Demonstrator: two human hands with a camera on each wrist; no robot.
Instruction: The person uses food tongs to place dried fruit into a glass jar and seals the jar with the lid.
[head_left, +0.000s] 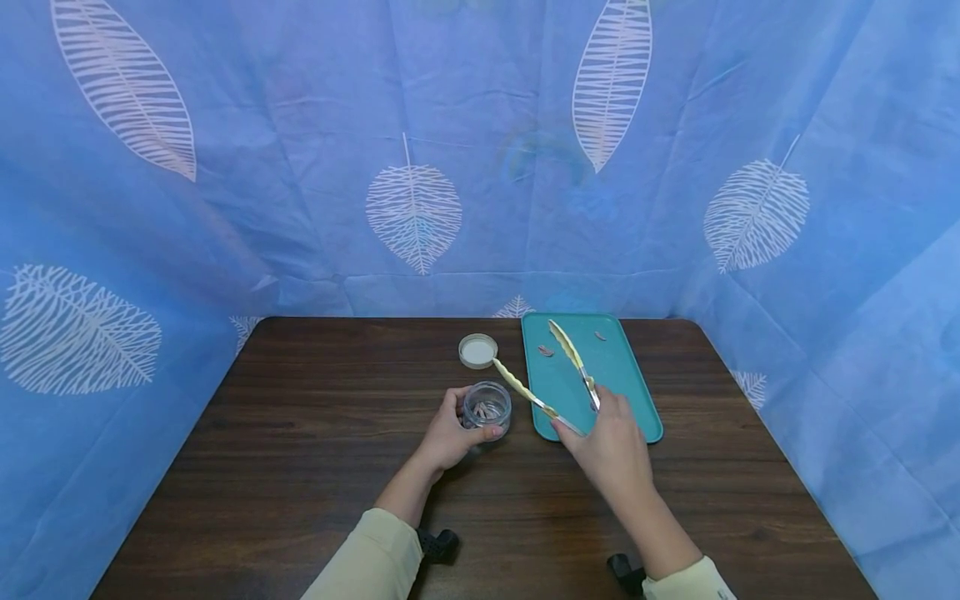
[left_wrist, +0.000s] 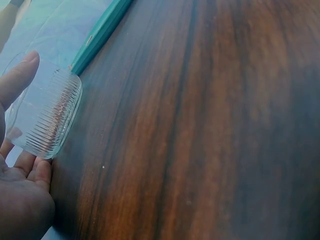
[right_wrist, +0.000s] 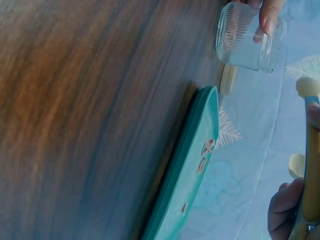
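My left hand (head_left: 450,435) grips a small clear glass jar (head_left: 504,412), thumb on the near side. Small pinkish-brown pieces lie at its bottom; in the left wrist view the ribbed jar (left_wrist: 70,115) shows them through its wall. My right hand (head_left: 613,446) holds metal tongs (head_left: 572,352) with cream-yellow ends, thumb on one arm and fingers on the other. The tongs' arms are spread wide with nothing visible between them. They reach over a teal tray (head_left: 630,400), where a few similar curled pieces (right_wrist: 208,146) lie. One tip is near the jar.
A round lid (head_left: 477,351) lies on the dark wooden table (head_left: 337,400), behind the jar and left of the tray. Blue cloth (head_left: 300,167) with white leaf prints hangs behind the table and at its sides.
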